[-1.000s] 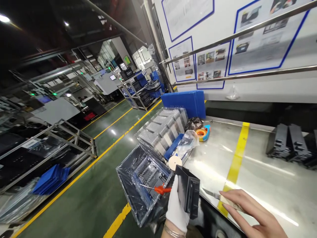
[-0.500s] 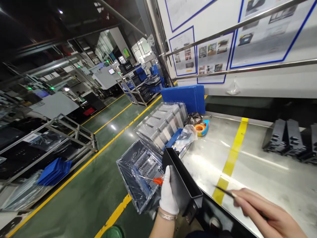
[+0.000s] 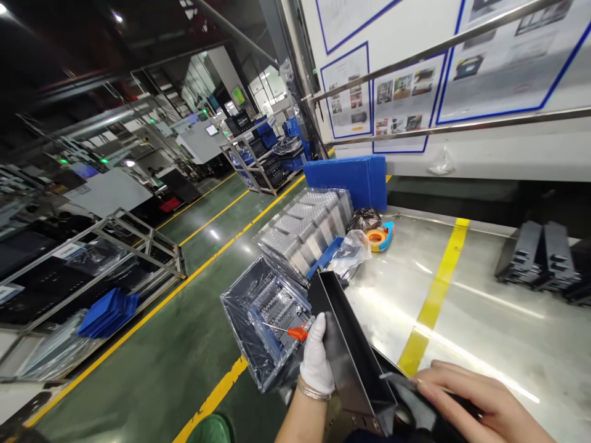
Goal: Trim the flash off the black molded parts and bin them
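My left hand (image 3: 316,355), in a white glove, grips a long black plastic part (image 3: 351,351) by its left wall, holding it open side up at the near edge of the steel table (image 3: 484,320). My bare right hand (image 3: 475,403) is closed on a thin knife; its blade tip (image 3: 392,378) rests on the part's near end. A lined bin (image 3: 265,326) with an orange-handled tool (image 3: 295,333) sits just left of my left hand.
Clear blister trays (image 3: 305,227), blue sheets (image 3: 351,178), a tape dispenser (image 3: 381,237) and plastic bags (image 3: 351,252) crowd the table's far left. More black parts (image 3: 540,258) stand at the right. A yellow stripe (image 3: 436,295) crosses the table. Racks line the aisle at left.
My left hand turned the black part from upright to lying lengthwise, open side up. My right hand took the knife off the table and brought it to the part's near end.
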`<state>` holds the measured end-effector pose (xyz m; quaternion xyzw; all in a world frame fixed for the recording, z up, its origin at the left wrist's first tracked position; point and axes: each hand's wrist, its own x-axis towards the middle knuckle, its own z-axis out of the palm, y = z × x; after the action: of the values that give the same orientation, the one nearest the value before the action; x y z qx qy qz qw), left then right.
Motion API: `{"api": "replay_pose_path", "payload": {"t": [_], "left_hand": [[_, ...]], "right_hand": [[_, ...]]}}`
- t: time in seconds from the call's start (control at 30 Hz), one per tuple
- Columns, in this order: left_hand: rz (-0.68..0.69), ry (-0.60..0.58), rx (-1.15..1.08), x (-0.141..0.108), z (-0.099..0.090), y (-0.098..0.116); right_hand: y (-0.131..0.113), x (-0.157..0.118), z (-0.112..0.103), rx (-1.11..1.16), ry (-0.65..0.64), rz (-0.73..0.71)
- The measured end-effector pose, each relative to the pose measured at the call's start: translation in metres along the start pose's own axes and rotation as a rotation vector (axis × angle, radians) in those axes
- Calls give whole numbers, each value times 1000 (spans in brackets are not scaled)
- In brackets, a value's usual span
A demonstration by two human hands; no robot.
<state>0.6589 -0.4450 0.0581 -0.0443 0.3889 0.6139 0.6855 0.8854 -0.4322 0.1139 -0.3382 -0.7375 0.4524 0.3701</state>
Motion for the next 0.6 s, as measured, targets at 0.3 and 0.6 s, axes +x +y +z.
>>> {"api": "replay_pose_path", "payload": {"t": [0.3, 0.6], "left_hand": [[24, -288, 195, -6, 11, -20], [-258, -525, 235, -17, 45, -15]], "right_hand": [[4, 41, 21, 20, 332, 3], [10, 43, 37, -30, 308, -192]]}}
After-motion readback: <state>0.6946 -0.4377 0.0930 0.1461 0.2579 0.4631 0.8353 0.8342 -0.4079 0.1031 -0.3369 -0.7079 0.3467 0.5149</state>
